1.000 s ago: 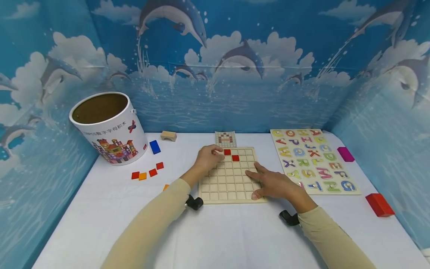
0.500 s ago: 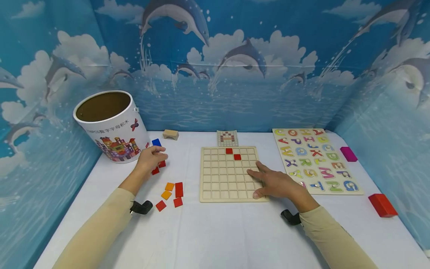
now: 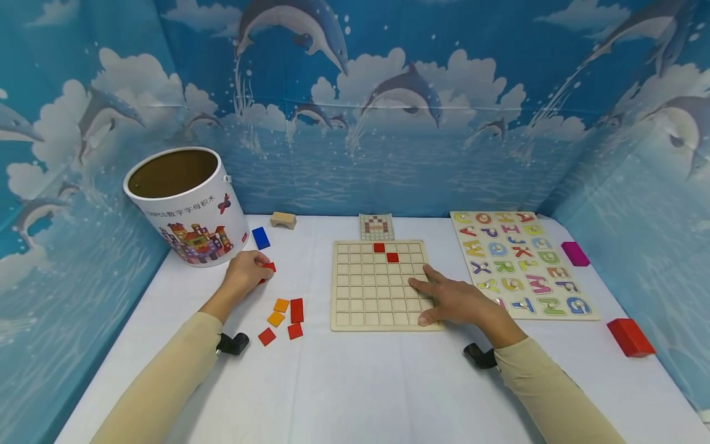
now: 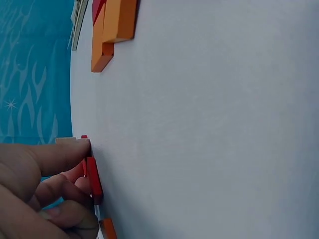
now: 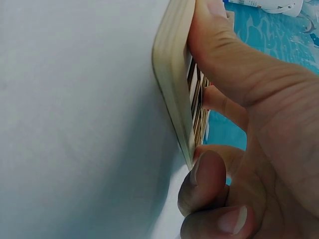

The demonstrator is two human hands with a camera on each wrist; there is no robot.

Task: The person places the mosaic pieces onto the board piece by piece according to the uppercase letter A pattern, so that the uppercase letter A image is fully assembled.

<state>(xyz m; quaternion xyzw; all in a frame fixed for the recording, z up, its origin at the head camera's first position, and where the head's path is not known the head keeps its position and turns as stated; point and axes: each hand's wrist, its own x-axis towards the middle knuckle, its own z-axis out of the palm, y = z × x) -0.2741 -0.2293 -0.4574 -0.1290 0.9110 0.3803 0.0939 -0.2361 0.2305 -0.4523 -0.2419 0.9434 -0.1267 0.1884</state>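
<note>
My left hand is beside the bucket, its thumb and fingertips pinching a red square tile at the table. A second red tile lies close against these fingers, mostly hidden. In the left wrist view a red tile shows at the fingertips, with an orange tile below. My right hand rests with spread fingers on the right edge of a wooden grid board. Two red tiles sit in the board's upper cells. In the right wrist view, the thumb lies over the board's edge.
Orange tiles and red pieces lie left of the board. A pattern card stands behind it. Around are a white bucket, blue block, wooden arch block, alphabet board, magenta block and red block.
My left hand has moved from the board's upper left to the red tiles by the bucket and lowered its fingers onto one. My right hand stays on the board's edge.
</note>
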